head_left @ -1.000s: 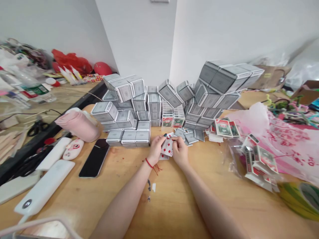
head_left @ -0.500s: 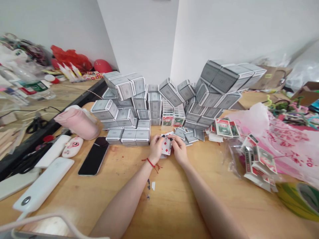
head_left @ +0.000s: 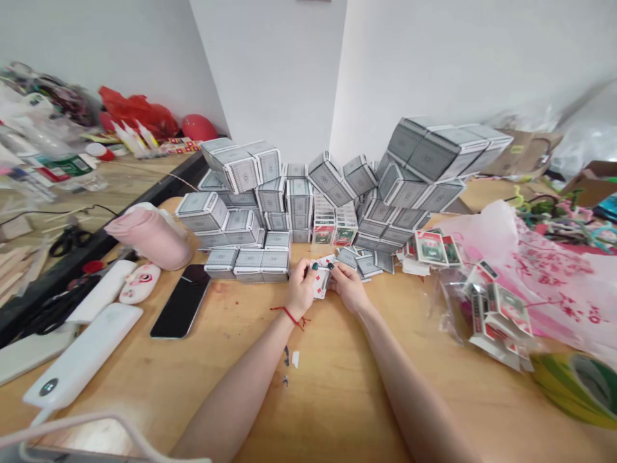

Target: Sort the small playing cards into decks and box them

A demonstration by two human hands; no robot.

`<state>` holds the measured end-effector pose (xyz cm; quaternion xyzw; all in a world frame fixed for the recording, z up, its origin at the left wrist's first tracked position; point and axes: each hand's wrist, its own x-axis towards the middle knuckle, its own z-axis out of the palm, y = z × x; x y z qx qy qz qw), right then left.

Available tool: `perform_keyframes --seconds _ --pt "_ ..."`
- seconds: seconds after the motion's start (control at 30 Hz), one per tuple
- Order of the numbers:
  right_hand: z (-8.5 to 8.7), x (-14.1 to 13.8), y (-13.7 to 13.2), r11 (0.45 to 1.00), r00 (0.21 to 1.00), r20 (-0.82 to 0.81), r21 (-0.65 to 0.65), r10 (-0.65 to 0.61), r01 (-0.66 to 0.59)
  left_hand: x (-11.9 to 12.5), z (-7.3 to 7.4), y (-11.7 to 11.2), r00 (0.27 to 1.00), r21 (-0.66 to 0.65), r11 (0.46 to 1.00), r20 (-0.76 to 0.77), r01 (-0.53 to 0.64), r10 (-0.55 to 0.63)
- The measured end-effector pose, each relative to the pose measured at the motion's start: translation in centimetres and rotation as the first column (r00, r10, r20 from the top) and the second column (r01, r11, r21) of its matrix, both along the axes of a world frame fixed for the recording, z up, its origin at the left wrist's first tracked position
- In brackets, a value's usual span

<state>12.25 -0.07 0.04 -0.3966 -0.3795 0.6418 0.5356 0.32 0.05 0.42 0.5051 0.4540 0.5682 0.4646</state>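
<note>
My left hand (head_left: 301,288) and my right hand (head_left: 349,287) meet over the wooden table (head_left: 332,392), both closed on a small stack of playing cards (head_left: 321,280) with red diamond faces showing. A red string bracelet sits on my left wrist. Just behind the hands rises a big pile of grey-backed card decks (head_left: 299,199), stacked against the wall corner. A few loose grey cards (head_left: 366,262) lie right of the hands.
A black phone (head_left: 182,301), a pink pouch (head_left: 150,239) and white power banks (head_left: 84,357) lie to the left. Red-and-green card boxes in clear plastic (head_left: 499,308) and a pink plastic bag (head_left: 544,270) sit to the right. A yellow-green tape roll (head_left: 578,386) is at the far right.
The hands have squared the fanned cards into a tighter stack. They stay in about the same place.
</note>
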Motion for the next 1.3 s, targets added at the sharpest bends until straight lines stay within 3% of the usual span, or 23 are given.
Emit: perform_keyframes --seconds 0.27,0.43,0.6,0.73,0.93,1.07,1.17,1.3 --pt "-1.6 0.1 0.3 0.992 0.971 0.224 0.114 -0.085 0.06 -0.1 -0.3 0.2 0.99 0.005 1.0 -0.141 -0.027 0.027" --pt "-1.7 -0.1 0.2 0.976 0.938 0.308 0.191 -0.162 0.105 -0.3 0.2 0.2 0.999 -0.059 0.998 -0.002 0.032 -0.032" --pt "-0.9 -0.4 -0.1 0.974 0.949 0.266 0.189 -0.171 0.123 -0.3 0.1 0.3 0.98 -0.126 0.98 0.15 0.152 -0.132" --pt "-0.4 -0.2 -0.3 0.977 0.96 0.241 0.187 -0.143 0.098 -0.2 -0.3 0.3 0.979 -0.13 0.975 0.123 0.179 -0.163" --pt "0.1 0.1 -0.7 0.994 0.994 0.077 0.069 0.074 -0.079 -0.3 -0.1 0.4 0.955 -0.19 0.952 0.223 0.239 -0.195" --pt "0.5 0.1 -0.8 0.989 0.99 -0.017 0.043 0.141 -0.14 -0.4 0.0 0.5 0.918 -0.249 0.918 0.331 0.31 -0.22" --pt "0.5 0.2 -0.7 0.991 0.991 -0.026 0.042 0.128 -0.127 -0.3 -0.1 0.5 0.94 -0.257 0.923 0.265 0.286 -0.217" --pt "0.0 0.2 -0.5 0.998 1.0 0.023 0.053 0.02 -0.021 -0.1 -0.1 0.5 0.952 -0.242 0.935 0.226 0.259 -0.205"
